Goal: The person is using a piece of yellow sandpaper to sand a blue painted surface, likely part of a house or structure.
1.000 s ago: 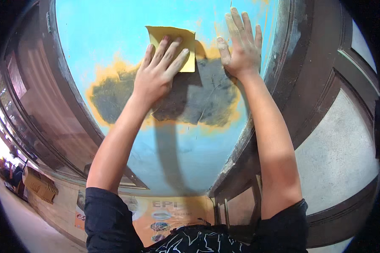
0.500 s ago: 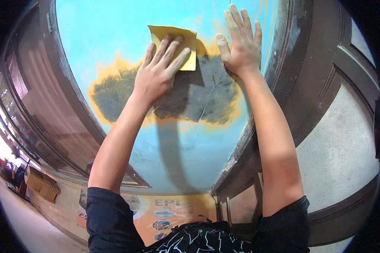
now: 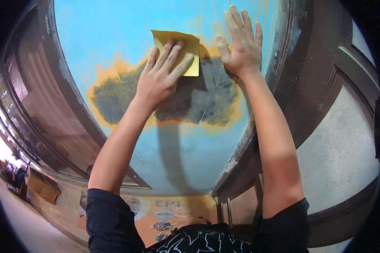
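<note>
A sheet of yellow sandpaper (image 3: 193,44) lies against a light-blue painted panel (image 3: 109,29). My left hand (image 3: 157,83) holds it there under outstretched, slightly parted fingers. The sheet's upper left corner curls off the surface. Beneath and around it spreads a dark grey, worn patch (image 3: 109,99) with an orange-yellow border. To the right of the sheet, my right hand (image 3: 244,55) rests flat on the panel with its fingers spread and nothing in it. Pale dust coats the fingertips of both hands.
Dark brown wooden framing (image 3: 299,71) runs along the right, with a whitish panel (image 3: 342,152) set in it. A glazed brown frame (image 3: 67,97) stands at left. Low down are an orange poster (image 3: 185,213) and a stack of brown plastic items (image 3: 44,187).
My left hand and the sandpaper have slid a little down and to the right over the patch. My right hand has stayed in place.
</note>
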Action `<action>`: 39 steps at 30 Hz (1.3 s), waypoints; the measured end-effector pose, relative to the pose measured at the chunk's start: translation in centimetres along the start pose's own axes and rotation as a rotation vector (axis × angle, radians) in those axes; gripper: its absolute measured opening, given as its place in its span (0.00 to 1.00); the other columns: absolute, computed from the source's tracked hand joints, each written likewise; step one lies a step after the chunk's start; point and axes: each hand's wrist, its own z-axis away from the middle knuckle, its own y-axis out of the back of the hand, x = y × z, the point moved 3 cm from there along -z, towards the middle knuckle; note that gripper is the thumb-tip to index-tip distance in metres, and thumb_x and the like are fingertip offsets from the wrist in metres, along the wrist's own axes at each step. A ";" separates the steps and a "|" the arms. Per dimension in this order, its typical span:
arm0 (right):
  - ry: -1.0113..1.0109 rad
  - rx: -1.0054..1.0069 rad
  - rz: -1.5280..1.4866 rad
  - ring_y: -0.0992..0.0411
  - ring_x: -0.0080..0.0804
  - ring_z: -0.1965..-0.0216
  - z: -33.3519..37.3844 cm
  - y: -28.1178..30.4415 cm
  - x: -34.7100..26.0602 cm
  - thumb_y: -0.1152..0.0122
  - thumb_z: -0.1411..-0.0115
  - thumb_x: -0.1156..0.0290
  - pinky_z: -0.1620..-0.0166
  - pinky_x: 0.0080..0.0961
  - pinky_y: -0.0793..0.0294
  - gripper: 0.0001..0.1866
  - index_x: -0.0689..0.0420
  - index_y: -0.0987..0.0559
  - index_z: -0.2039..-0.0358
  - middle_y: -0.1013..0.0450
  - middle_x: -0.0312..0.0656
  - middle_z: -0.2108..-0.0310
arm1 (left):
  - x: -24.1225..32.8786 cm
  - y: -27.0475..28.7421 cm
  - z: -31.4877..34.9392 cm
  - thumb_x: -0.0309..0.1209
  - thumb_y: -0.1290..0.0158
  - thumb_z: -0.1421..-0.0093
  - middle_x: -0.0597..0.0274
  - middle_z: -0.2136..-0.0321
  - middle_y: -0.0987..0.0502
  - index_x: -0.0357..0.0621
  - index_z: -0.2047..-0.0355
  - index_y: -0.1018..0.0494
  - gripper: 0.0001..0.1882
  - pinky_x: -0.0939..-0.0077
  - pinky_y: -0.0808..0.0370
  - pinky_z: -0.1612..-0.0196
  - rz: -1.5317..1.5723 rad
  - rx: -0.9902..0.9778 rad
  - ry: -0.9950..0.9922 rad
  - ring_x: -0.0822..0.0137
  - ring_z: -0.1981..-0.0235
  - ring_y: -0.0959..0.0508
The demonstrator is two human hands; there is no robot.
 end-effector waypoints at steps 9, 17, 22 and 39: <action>0.004 0.013 -0.008 0.47 0.43 0.24 0.2 -0.9 -0.4 0.46 0.32 0.52 0.25 0.56 0.58 0.33 0.44 0.35 0.28 0.43 0.34 0.24 | -6.9 2.0 -2.8 0.22 0.49 0.39 0.46 0.28 0.39 0.55 0.32 0.31 0.33 0.41 0.43 0.28 -0.082 0.247 0.114 0.42 0.27 0.40; 0.010 0.008 0.010 0.46 0.43 0.25 0.0 -0.7 -0.5 0.46 0.32 0.51 0.26 0.57 0.56 0.32 0.46 0.33 0.30 0.42 0.34 0.25 | -2.1 0.0 0.4 0.26 0.48 0.39 0.52 0.29 0.36 0.60 0.34 0.30 0.31 0.43 0.41 0.28 -0.034 0.046 0.016 0.47 0.28 0.37; 0.006 0.019 0.001 0.46 0.43 0.25 -0.1 -0.6 -0.8 0.46 0.32 0.51 0.26 0.57 0.57 0.32 0.45 0.33 0.30 0.42 0.34 0.25 | -5.2 2.1 -1.6 0.23 0.45 0.38 0.47 0.29 0.38 0.55 0.33 0.29 0.31 0.39 0.42 0.29 -0.035 0.210 0.156 0.41 0.28 0.39; -0.004 0.001 0.008 0.46 0.42 0.24 0.2 -1.2 -0.4 0.44 0.34 0.53 0.25 0.56 0.58 0.32 0.44 0.33 0.30 0.42 0.33 0.25 | -5.1 1.5 -2.3 0.25 0.46 0.38 0.52 0.32 0.32 0.48 0.42 0.25 0.22 0.39 0.38 0.31 -0.104 0.286 0.211 0.44 0.29 0.36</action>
